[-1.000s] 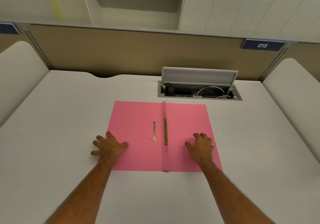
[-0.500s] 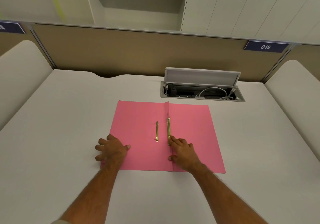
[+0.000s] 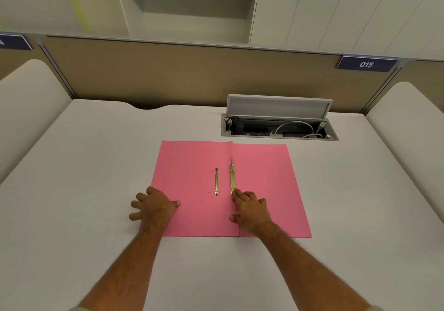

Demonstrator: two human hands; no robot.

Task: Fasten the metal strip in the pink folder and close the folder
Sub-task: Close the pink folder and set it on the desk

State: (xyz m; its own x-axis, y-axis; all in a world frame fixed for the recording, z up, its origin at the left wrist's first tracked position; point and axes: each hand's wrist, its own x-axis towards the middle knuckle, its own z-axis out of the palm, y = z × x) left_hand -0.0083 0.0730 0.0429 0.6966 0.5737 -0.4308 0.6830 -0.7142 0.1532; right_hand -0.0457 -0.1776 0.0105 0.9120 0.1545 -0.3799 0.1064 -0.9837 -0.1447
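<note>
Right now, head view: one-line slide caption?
Open pink folder on desk; left hand pins cover, right hand touches gold metal strip.

Bare forearms, light sleeve edges at elbows.

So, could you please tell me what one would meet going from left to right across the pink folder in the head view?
Left hand on the folder's left edge → loose metal strip → metal strip along the spine with the right hand at its near end → bare right half of the folder.
</note>
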